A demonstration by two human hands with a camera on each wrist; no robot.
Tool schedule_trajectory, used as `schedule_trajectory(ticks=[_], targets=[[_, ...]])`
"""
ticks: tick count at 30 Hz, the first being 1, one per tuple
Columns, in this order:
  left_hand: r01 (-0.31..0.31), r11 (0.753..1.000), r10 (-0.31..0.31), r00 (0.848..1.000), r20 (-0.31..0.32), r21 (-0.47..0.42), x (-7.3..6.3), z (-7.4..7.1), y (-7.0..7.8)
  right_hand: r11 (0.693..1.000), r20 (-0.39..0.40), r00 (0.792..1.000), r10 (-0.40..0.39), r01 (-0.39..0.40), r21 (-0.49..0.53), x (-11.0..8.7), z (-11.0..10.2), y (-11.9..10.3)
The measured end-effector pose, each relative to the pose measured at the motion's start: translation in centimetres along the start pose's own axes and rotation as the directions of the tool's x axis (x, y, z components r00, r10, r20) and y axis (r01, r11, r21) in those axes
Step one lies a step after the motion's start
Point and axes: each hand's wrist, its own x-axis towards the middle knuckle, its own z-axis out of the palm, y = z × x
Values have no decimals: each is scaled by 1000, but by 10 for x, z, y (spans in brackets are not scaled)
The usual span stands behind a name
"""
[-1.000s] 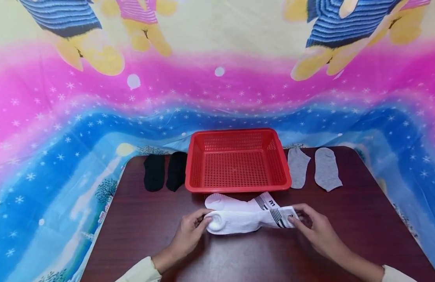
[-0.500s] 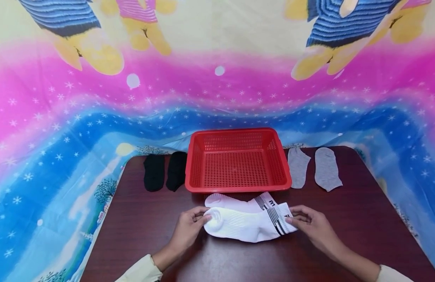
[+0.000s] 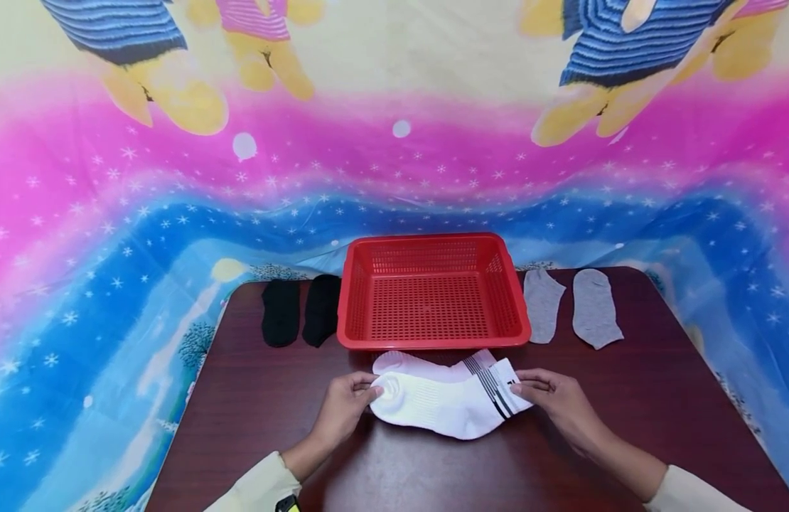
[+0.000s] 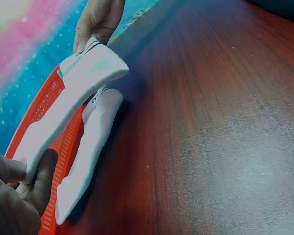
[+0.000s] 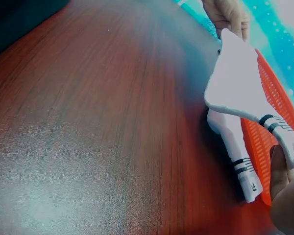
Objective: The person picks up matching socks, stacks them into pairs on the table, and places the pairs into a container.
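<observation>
A white sock [image 3: 439, 405] with dark stripes at its cuff is stretched between both hands, raised off the table as the wrist views show. My left hand [image 3: 345, 407] pinches its toe end between thumb and fingers. At the cuff, my right hand [image 3: 557, 398] pinches the other end, thumb on top [image 5: 289, 196]. Behind it a second white sock [image 3: 394, 361], also striped, lies on the table and is partly covered in the head view; in the left wrist view this lying sock [image 4: 90, 152] shows below the raised one.
A red perforated basket [image 3: 433, 344] stands at the back of the dark wooden table [image 3: 241, 427]. Two black socks [image 3: 281, 313] lie left of it, two grey socks [image 3: 596, 309] right of it. A printed cloth [image 3: 394, 163] hangs behind.
The held sock has turned so its broad side faces up, its heel part swinging toward the front. My right hand has shifted slightly left with the cuff. The lying socks and basket stay put.
</observation>
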Motion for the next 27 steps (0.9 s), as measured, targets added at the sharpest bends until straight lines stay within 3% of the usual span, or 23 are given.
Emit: schedule_trajectory(ticks=[4,9,13,27], targets=[[35,999,-35,999,-13,-9,6,-1,-2,997,23,999,44,-45,56,5,2,3],[140,988,-141,990,-27,-62,13,-1,0,976,66,994,84,-96,198,14,4,7],[205,972,-207,978,-10,-113,17,-1,3,972,64,993,98,-109,208,22,6,9],[225,964,-238,967,-91,-139,45,2,4,980,46,997,61,-68,186,45,11,8]])
